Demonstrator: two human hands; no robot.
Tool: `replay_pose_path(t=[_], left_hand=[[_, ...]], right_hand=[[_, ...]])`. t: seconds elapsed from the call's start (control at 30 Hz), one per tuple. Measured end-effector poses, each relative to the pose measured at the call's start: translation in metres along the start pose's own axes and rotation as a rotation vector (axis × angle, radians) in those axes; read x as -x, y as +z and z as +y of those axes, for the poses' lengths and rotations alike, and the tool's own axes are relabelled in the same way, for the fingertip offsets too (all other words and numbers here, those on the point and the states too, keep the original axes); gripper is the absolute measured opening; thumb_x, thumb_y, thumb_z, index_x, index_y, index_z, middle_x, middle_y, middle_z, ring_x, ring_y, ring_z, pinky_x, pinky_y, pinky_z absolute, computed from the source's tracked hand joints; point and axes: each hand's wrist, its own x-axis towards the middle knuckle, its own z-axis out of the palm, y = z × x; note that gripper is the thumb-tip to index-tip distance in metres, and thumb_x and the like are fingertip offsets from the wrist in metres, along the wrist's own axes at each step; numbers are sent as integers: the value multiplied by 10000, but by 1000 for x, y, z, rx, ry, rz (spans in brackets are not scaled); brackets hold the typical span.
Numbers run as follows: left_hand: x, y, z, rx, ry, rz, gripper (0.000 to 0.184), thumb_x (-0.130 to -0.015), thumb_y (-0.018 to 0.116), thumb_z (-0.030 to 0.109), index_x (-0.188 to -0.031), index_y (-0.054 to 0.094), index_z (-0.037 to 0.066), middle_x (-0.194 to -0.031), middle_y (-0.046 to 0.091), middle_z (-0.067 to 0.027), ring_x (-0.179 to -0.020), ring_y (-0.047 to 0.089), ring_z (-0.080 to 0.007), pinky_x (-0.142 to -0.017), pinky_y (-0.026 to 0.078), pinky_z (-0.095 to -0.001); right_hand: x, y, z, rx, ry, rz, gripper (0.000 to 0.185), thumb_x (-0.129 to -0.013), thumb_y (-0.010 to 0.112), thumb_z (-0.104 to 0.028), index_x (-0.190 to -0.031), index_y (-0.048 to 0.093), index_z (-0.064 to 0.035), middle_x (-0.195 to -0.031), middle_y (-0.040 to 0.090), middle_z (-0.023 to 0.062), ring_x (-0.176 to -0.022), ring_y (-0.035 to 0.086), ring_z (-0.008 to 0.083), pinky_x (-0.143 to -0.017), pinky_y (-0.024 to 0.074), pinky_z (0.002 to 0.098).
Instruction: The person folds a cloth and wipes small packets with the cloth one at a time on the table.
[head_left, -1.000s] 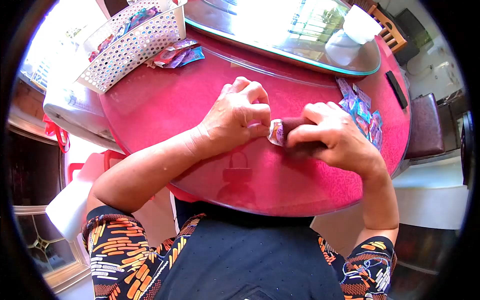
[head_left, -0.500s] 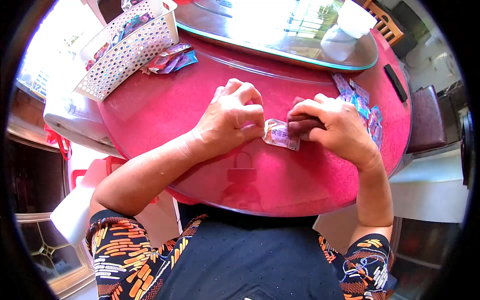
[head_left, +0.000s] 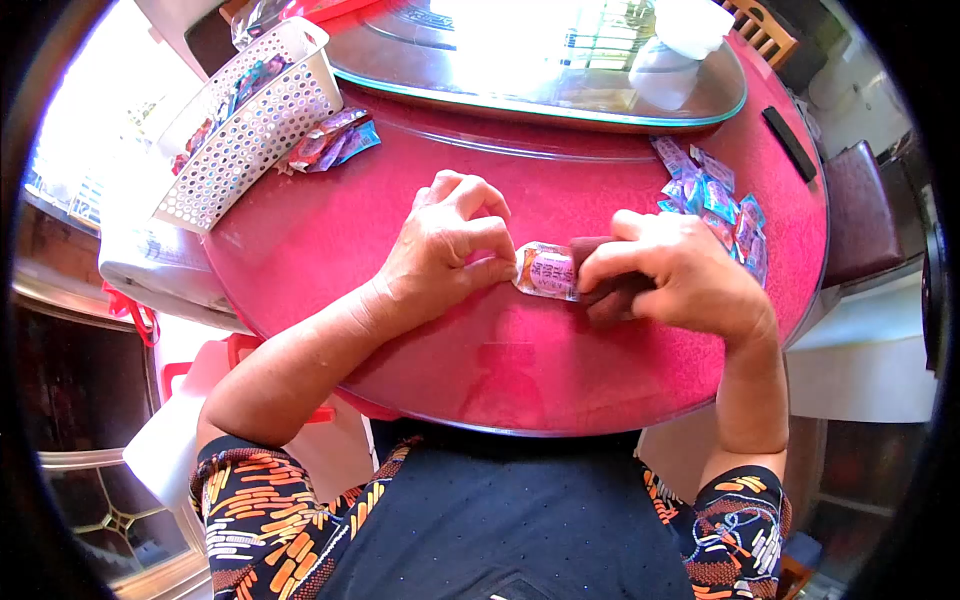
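A small clear packet with purple print is stretched between my two hands above the red table. My left hand pinches its left end between thumb and fingertips. Bunched in my right hand is a dark maroon cloth, whose edge touches the packet's right end. Just beyond my right hand lies a pile of blue and purple packets.
A white perforated basket with packets stands at the upper left, with more red and purple packets beside it. A raised glass turntable bears a white bowl. A black bar lies at the right.
The packet has come into fuller view, with its printed face showing, as the cloth in my right hand moved off it to the right. The camera view has shifted slightly.
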Motion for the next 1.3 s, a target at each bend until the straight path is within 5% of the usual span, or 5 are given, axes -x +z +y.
replay_pose_path(t=[0.57, 0.73, 0.87, 1.17, 1.3], left_hand=[[-1, -2, 3, -20, -38, -43, 200, -751, 924, 136, -870, 765, 155, -1142, 675, -34, -1175, 576, -300, -1007, 471, -483], [-1, -5, 7, -21, -48, -61, 187, -759, 917, 132, -891, 786, 147, -1160, 676, -44, -1189, 560, -294, -1034, 462, -471], [-1, -3, 5, -33, 4, -24, 204, -751, 924, 130, -863, 755, 140, -1121, 683, -33, -1156, 575, -289, -1026, 468, -472], [3, 10, 28, -265, 413, -144, 463, -806, 869, 305, -1246, 753, 221, -1369, 622, -45, -1326, 566, -318, -1039, 442, -525], [3, 14, 26, -324, 268, -139, 461, -823, 859, 311, -1249, 744, 177, -1338, 643, -60, -1244, 590, -312, -1022, 442, -517]], right_hand=[[-13, 19, 18, -20, -61, 431, 399, -727, 819, -2, -1110, 805, -114, -1004, 751, 93, -869, 734, 290, -786, 602, 395], [-21, 35, 6, 108, -133, 319, 420, -760, 853, -179, -1174, 788, -186, -861, 624, 92, -841, 665, 318, -762, 534, 459], [-6, 14, 6, 189, 22, 241, 375, -724, 852, -85, -1090, 798, -146, -904, 685, 110, -897, 686, 333, -799, 537, 467], [-5, 3, 17, -76, 43, 395, 404, -720, 785, 54, -1109, 771, -55, -1027, 767, 124, -959, 769, 296, -905, 617, 386], [-5, 2, 18, -162, 57, 504, 303, -771, 841, 11, -1056, 777, -70, -981, 780, 114, -902, 777, 258, -861, 624, 398]])
